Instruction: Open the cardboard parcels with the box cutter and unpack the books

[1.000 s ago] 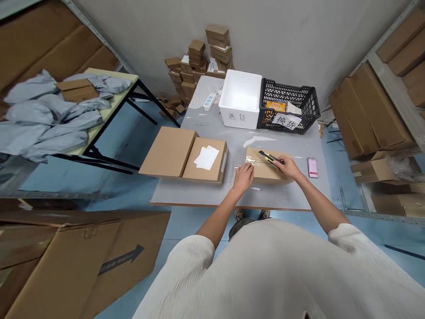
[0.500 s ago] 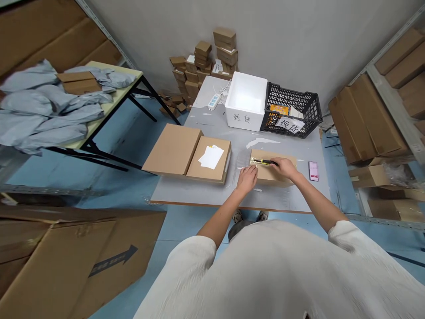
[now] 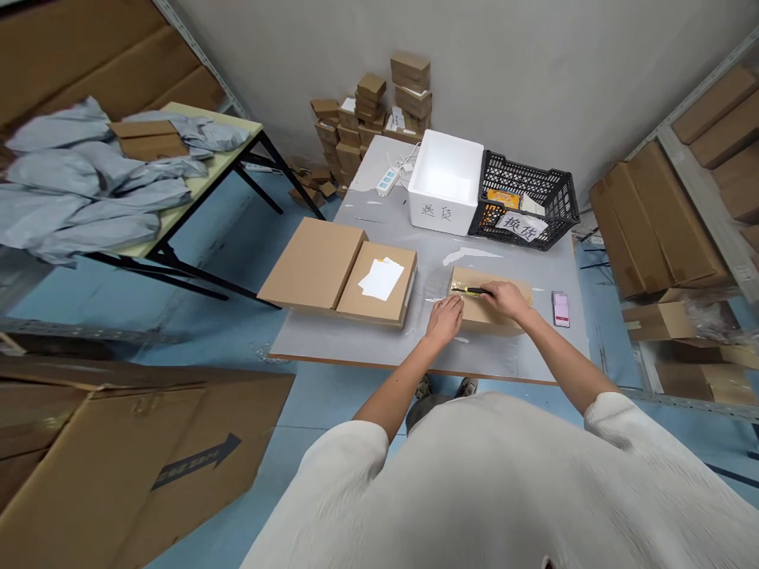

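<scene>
A closed cardboard box (image 3: 492, 320) lies near the table's front edge, with shiny clear tape across its top. My right hand (image 3: 508, 300) is wrapped round a black and yellow utility knife (image 3: 473, 292), its tip pointing left over the taped part of the lid. At the box's left near corner, my left hand (image 3: 446, 318) holds the carton with bent fingers close to the knife tip. Whether the blade is in the tape is too small to tell.
Left on the table (image 3: 349, 348) sits an opened box (image 3: 311, 265) with white papers (image 3: 383, 278). Behind stand a white bin (image 3: 442, 213) and a black crate (image 3: 557, 209). A phone (image 3: 560, 308) lies right. Grey parcels (image 3: 88, 197) cover the side table.
The view has shifted slightly. Both hands stay at the box, and the knife remains over the taped lid with hardly any visible movement.
</scene>
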`<control>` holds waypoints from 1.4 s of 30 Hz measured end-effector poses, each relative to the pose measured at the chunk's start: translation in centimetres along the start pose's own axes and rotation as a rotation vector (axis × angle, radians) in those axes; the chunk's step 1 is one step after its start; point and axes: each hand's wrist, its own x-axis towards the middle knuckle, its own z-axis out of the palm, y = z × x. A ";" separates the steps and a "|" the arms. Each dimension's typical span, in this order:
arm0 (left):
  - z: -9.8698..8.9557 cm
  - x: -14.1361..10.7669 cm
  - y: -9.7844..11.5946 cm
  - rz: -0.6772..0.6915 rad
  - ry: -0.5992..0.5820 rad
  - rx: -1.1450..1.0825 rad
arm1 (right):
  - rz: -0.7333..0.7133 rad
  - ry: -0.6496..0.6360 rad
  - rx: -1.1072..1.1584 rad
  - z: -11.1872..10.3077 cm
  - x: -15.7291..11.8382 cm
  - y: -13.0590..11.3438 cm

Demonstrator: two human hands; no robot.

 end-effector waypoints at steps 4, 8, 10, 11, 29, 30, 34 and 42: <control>-0.1 0.0 0.0 0.002 -0.014 -0.002 | -0.009 -0.010 -0.025 -0.3 0.0 -0.3; -0.2 0.0 0.2 -0.004 -0.025 0.007 | -0.027 -0.010 -0.068 -0.6 0.0 -0.5; -0.3 0.0 0.3 -0.006 -0.031 0.011 | -0.035 -0.008 -0.078 -0.7 0.0 -0.6; -0.3 0.0 0.3 -0.006 -0.035 0.012 | -0.040 -0.007 -0.080 -0.7 0.0 -0.6; -1.2 -0.3 0.7 -0.047 -0.068 0.039 | -0.047 -0.033 -0.097 0.0 -0.5 1.3; -1.2 -0.3 0.7 -0.049 -0.070 0.040 | -0.047 -0.031 -0.095 0.1 -0.7 1.7; -1.4 -0.3 0.9 -0.051 -0.081 0.053 | -0.025 -0.024 -0.083 0.4 -2.0 3.5; -1.2 0.5 2.4 -0.108 -0.123 0.133 | 0.040 -0.023 -0.089 1.0 -4.9 7.3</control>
